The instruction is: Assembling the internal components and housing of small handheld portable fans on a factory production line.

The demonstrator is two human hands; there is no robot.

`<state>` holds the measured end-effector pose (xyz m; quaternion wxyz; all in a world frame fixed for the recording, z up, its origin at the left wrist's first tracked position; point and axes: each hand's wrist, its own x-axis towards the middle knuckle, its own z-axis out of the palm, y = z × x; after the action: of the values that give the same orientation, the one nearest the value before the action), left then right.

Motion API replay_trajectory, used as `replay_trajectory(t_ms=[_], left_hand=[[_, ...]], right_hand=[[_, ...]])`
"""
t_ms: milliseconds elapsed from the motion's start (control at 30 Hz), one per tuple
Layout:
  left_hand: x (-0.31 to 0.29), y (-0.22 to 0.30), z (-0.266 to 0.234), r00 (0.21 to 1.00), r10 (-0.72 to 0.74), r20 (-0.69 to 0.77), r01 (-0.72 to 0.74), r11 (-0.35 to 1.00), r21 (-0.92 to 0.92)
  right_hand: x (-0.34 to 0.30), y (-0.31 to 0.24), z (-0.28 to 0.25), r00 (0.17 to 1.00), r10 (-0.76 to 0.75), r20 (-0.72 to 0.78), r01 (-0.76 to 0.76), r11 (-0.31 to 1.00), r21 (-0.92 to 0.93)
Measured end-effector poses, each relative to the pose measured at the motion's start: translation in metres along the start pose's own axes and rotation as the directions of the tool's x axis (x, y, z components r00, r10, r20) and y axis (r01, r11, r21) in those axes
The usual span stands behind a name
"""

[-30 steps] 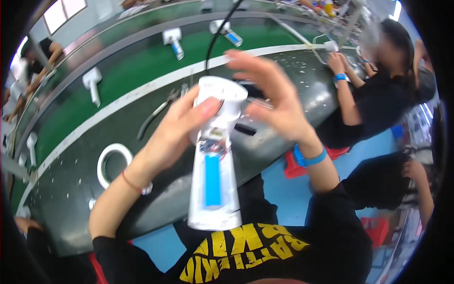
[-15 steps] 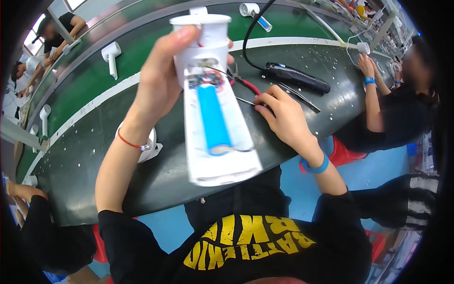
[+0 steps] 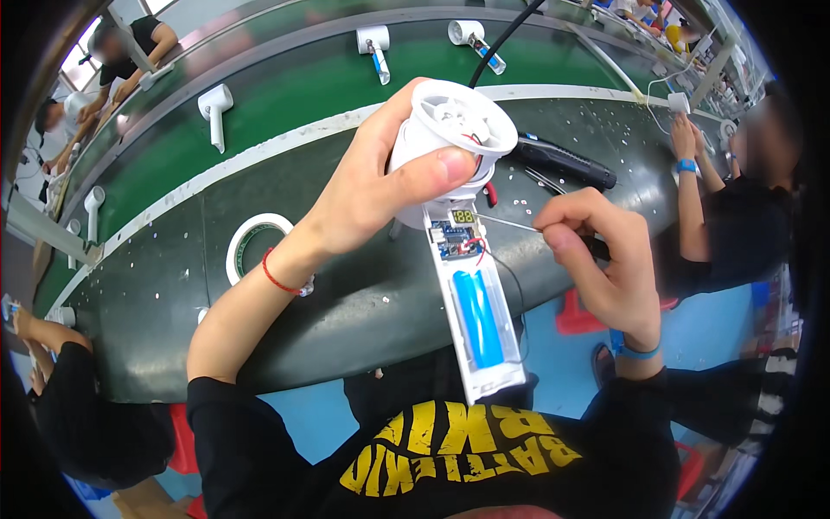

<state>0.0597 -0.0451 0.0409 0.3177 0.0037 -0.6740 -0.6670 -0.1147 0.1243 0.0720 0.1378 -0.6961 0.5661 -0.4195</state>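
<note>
My left hand (image 3: 389,173) grips a white handheld fan (image 3: 497,156) by its round head, thumb across the front rim. The fan's handle points down toward me with its inside exposed. In it sit a blue battery cell (image 3: 478,320), a small circuit board (image 3: 458,240) with a red wire, and a lit digit display (image 3: 464,216). My right hand (image 3: 605,259) pinches a thin metal rod-like tool (image 3: 510,223) between thumb and fingers; its tip is at the display's edge. The tool's rear end is mostly hidden by the hand. A thin dark wire hangs beside the handle.
Behind the fan lie a black power screwdriver (image 3: 566,162), tweezers (image 3: 543,182) and a red plier handle (image 3: 491,195). A white ring (image 3: 235,251) lies left of my forearm. More fans (image 3: 216,102) rest on the green belt (image 3: 294,95). A co-worker (image 3: 735,199) sits at right.
The fan has moved right and nearer, and its head has tilted to show the front. My right hand has moved right and lifted, bringing the rod-like tool to the display, now lit.
</note>
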Motion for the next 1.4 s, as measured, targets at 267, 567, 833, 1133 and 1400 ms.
replay_trajectory(t_ms=[267,567,833,1133,1400], left_hand=[[-0.007,0.005,0.005,0.999,0.011,0.033,-0.011,1.000,-0.017],[-0.014,0.006,0.007,0.994,0.012,0.107,0.000,0.993,-0.118],[-0.018,0.001,0.014,0.993,-0.047,0.112,0.064,0.985,-0.158],[-0.014,-0.010,0.005,0.987,-0.061,-0.147,0.053,0.997,-0.056],[-0.012,-0.016,0.007,0.990,-0.105,-0.093,0.106,0.994,-0.001]], right_hand=[[0.001,-0.008,0.012,0.997,0.069,-0.020,-0.068,0.995,0.071],[-0.005,-0.002,0.024,1.000,0.003,-0.015,0.001,0.976,0.220],[-0.015,0.016,0.040,0.998,0.024,-0.059,0.010,0.860,0.511],[-0.019,0.021,0.032,0.947,0.208,-0.246,-0.128,0.944,0.305],[-0.036,0.073,0.067,0.974,0.222,-0.052,-0.224,0.885,-0.409]])
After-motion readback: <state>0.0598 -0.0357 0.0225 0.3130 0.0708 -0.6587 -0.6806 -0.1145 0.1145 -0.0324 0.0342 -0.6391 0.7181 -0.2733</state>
